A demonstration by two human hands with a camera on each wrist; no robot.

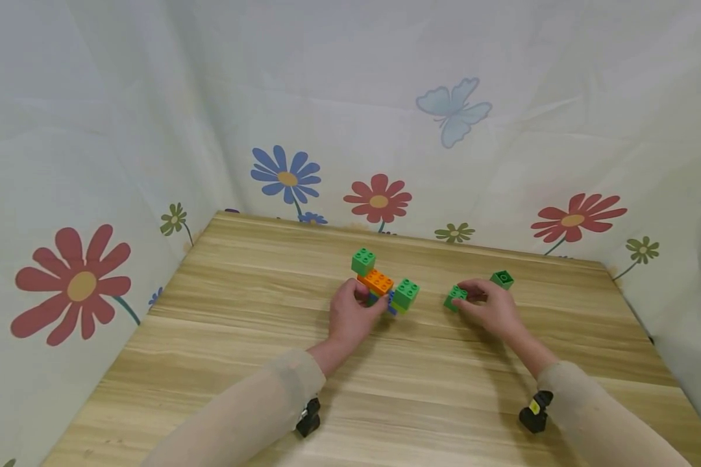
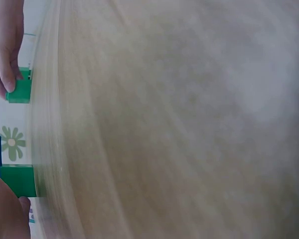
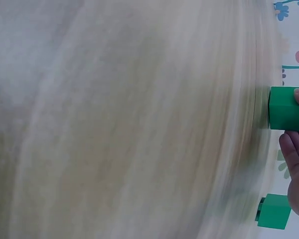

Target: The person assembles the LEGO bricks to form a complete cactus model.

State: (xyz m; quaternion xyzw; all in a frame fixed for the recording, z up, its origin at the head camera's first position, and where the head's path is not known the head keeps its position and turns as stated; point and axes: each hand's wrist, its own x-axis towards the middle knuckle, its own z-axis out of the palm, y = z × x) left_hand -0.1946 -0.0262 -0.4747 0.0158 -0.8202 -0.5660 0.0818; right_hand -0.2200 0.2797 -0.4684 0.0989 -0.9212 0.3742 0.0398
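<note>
My left hand (image 1: pixel 353 314) grips a small build of toy building bricks from its near side. In the build, an orange brick (image 1: pixel 376 281) lies in the middle. One green brick (image 1: pixel 363 261) stands at its far left end, and another green brick (image 1: pixel 407 293) sits at the right end above blue and lime pieces. Fingers cover the build's lower part. My right hand (image 1: pixel 493 305) pinches a loose green brick (image 3: pixel 285 109) between thumb and fingers, close to the table, to the right of the build. Behind that hand lies one more green brick (image 1: pixel 502 279), tipped with its hollow underside showing.
The wooden table (image 1: pixel 257 272) ends at a pale curtain (image 1: pixel 339 97) printed with flowers and a butterfly. Curtain also hangs along the left and right sides. A small black camera (image 1: pixel 308 418) is strapped to the left wrist and another camera (image 1: pixel 534 415) to the right.
</note>
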